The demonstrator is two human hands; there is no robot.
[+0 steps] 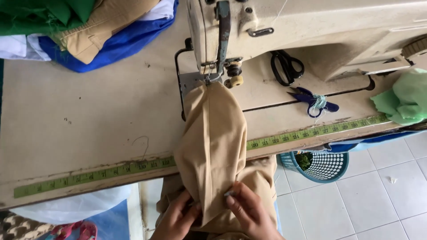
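The soft, light tan cotton garment [212, 146] is being pinched along its folded edge by both hands' fingers [235, 201]. Its far end, beyond the fingers, is being held under the cream sewing machine [311, 26]; the limp cloth is probably best gripped near the seam.

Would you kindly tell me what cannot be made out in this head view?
- Needle: hidden behind the cream sewing machine head.
- Left hand fingertips: tucked under the tan folded fabric.
- Right hand: wrist cut off by the bottom edge.
- Blue plastic basket: contents mostly hidden by the table edge.
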